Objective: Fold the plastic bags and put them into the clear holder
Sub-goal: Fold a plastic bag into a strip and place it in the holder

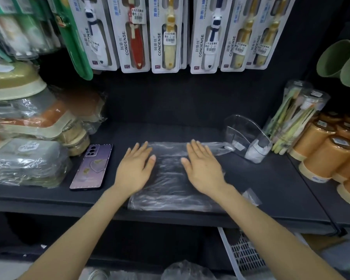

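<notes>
Both hands lie palm down with fingers straight and a little spread, gripping nothing: the left hand [134, 168] presses the left part of the thin, crinkled clear plastic bag [169, 184], and the right hand [203, 168] presses its right part, with a strip of bag bare between the thumbs. The bag is spread flat on the black shelf [271, 188], its near edge along the shelf's front lip and its far edge just past the fingertips. Its long axis seems to run away from the person, though the wide lens makes that uncertain. From its far right corner a thin tail trails toward the clear, curved-walled plastic holder [249, 136], which stands to the right and farther back, nearer the right hand and apart from it, so that hand looks better placed to carry a folded bag over. Something white sits in the holder's bottom; whether it is folded bags I cannot tell. The bag's left edge is hidden under the left hand and wrist. A purple phone [91, 166] lies beside the left hand, and another crumpled clear bag [186, 269] is cut off at the lower edge
</notes>
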